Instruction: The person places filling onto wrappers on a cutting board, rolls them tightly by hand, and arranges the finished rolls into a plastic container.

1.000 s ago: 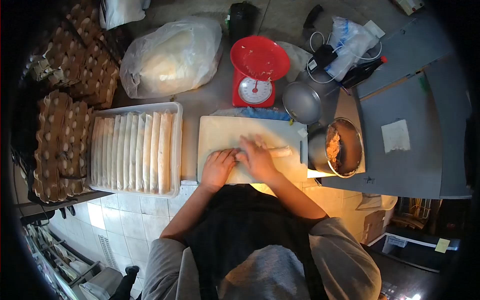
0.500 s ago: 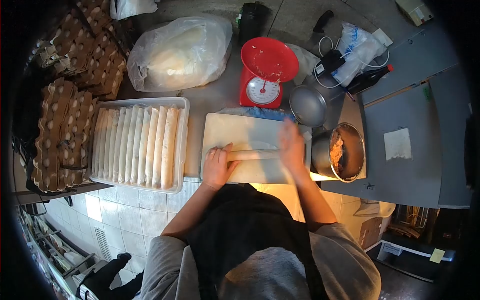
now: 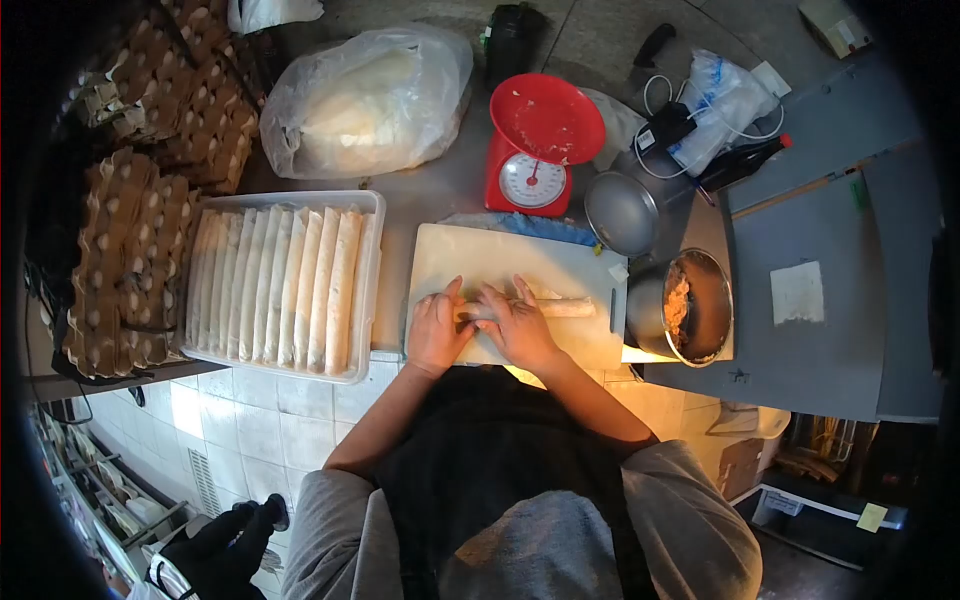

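Note:
A long pale roll lies crosswise on the white cutting board. My left hand is at the roll's left end, its fingers around it. My right hand rests over the roll's middle, fingers spread, close beside the left hand. The roll's right end sticks out past my right hand. To the left, a clear plastic tray holds several similar pale rolls side by side. Right of the board, a metal bowl contains an orange-brown filling.
Behind the board stand a red scale and a round metal lid. A plastic bag lies behind the tray. Egg cartons are stacked at the left. A bottle and cables lie at the back right. Another person's dark-clothed leg shows lower left.
My right hand has moved left from the roll's right end to its middle, beside my left hand. The other person's leg has come further into view. The camera view has shifted slightly.

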Tool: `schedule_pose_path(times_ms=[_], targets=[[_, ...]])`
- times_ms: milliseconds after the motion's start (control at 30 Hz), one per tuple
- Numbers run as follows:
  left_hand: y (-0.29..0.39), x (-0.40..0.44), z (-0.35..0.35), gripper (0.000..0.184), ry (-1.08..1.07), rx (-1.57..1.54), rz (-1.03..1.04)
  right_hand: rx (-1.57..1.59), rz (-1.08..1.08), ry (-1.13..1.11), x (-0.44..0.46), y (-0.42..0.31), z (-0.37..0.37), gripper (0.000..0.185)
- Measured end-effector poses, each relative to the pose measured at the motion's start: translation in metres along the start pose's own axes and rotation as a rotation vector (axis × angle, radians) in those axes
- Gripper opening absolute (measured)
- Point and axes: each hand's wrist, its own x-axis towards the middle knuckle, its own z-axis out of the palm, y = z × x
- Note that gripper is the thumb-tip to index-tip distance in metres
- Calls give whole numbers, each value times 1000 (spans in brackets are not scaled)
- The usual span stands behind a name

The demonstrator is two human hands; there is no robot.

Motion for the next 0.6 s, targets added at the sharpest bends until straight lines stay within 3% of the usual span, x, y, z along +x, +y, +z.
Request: schedule_pose_path(times_ms=[200, 333, 600], targets=[[4, 0, 0, 76, 6, -8, -11, -262, 200, 150, -35, 35, -21, 53], [3, 1, 0, 75, -1, 1, 13, -160, 131, 154, -18, 14, -2, 50], [5, 1, -2, 71, 14, -4, 9, -242, 259, 213, -43, 31, -20, 46]])
